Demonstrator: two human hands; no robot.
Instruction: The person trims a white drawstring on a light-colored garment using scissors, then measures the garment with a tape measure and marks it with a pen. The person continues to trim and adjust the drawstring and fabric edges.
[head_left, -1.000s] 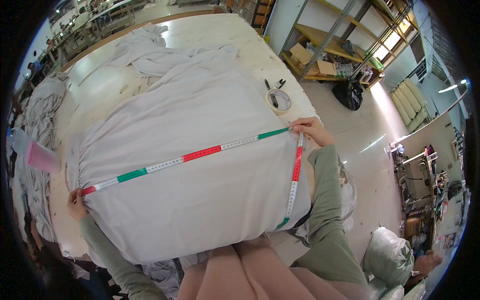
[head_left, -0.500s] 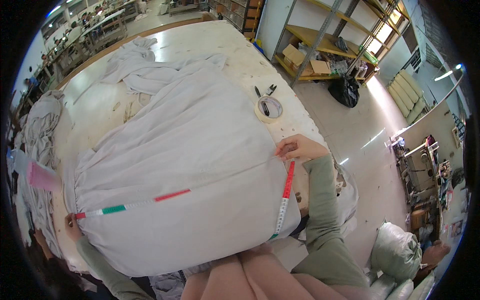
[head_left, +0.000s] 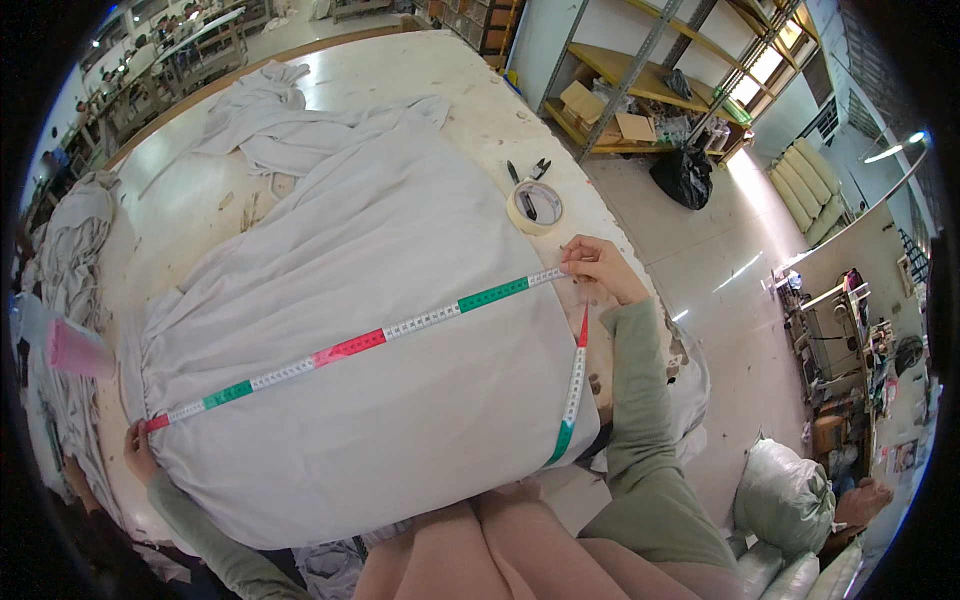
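A light grey gathered garment [head_left: 420,400] lies spread over the table in front of me. Across it runs a tape measure [head_left: 425,320] banded in red, white and green, fairly straight and with its flat face up. At the gathered left edge, my left hand [head_left: 140,452] pinches the red end of the tape against the cloth. My right hand [head_left: 600,268] pinches the tape just past the garment's right edge, fingers closed on it. From there the spare length hangs back toward me over the cloth's right side.
Beyond my right hand lie a roll of masking tape [head_left: 535,207], a black pen [head_left: 513,172] and small snips [head_left: 541,169] on the table [head_left: 480,110]. More grey cloth [head_left: 80,240] and a pink container [head_left: 80,348] are at the left. Shelves [head_left: 650,85] stand beyond the right edge.
The tape has turned from edge-on to flat along its right part, so its bands show. My right hand has moved slightly up and right; my left hand stays at the tape's end.
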